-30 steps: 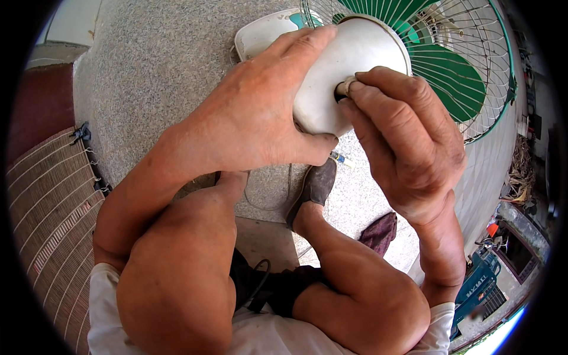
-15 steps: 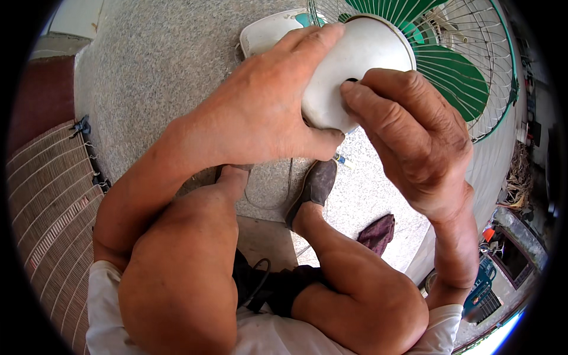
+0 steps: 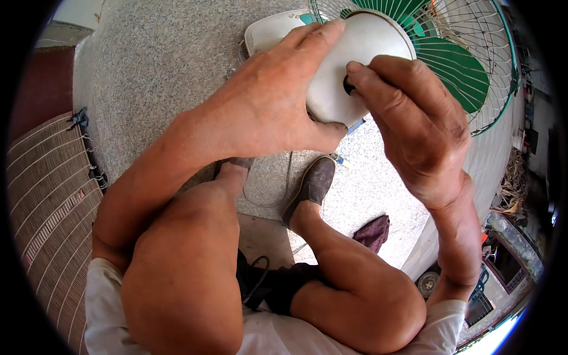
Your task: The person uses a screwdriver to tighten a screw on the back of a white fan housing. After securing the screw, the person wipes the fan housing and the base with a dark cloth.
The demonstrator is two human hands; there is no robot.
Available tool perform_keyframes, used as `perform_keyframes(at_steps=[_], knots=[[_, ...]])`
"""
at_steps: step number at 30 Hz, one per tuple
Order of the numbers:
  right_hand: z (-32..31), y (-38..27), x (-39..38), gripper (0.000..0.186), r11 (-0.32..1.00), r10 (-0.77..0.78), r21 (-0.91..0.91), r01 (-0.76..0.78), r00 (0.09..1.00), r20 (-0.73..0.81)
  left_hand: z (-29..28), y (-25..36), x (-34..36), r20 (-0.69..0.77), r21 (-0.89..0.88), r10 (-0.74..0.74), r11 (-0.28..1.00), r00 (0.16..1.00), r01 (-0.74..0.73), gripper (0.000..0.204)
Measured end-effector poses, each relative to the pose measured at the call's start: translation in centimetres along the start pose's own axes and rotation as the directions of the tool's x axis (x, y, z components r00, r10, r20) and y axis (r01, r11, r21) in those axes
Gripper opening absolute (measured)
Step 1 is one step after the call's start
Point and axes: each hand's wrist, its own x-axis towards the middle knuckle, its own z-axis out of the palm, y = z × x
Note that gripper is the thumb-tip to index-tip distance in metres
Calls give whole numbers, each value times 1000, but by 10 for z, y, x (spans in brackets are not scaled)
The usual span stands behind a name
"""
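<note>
The white motor housing [image 3: 376, 41] of a fan is out beyond the person's shoes, its rounded side turned toward the body and its wire cage [image 3: 512, 74] and green blades [image 3: 458, 74] on the far side. That facing leaves the dark hole [image 3: 348, 84] in the shell within easy reach of both hands. The left hand [image 3: 260, 106] is spread wide around the housing — fingers over its upper left, thumb along the lower edge — a hold that seems meant to steady the round shell. The right hand [image 3: 421, 127] is half curled, thumb and fingertips drawn close together right beside the hole; whether they pinch something small I cannot tell, as the fingers hide it. A white base [image 3: 269, 32] with a teal panel lies on the speckled floor [image 3: 154, 77], partly behind the left hand — a dark red cloth [image 3: 373, 232] is well apart, past the right shoe [image 3: 318, 180].
</note>
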Motion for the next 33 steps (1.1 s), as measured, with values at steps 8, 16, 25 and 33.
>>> perform_keyframes(at_steps=[8,16,25,33], knots=[[11,-10,-15,41,982,164,109,-157,985,-57,5,-4,-1,-32,3,69,998,997,-69,99],[10,-13,-13,40,933,318,182,-312,948,-7,0,-7,6,-49,-31,32,999,998,-33,96],[16,-6,-8,33,934,306,234,-271,943,-129,-3,-8,8,-35,-49,26,998,999,-27,96],[14,-10,-2,34,976,217,34,-215,973,-74,-1,-7,6,-59,-44,30,998,998,-33,96]])
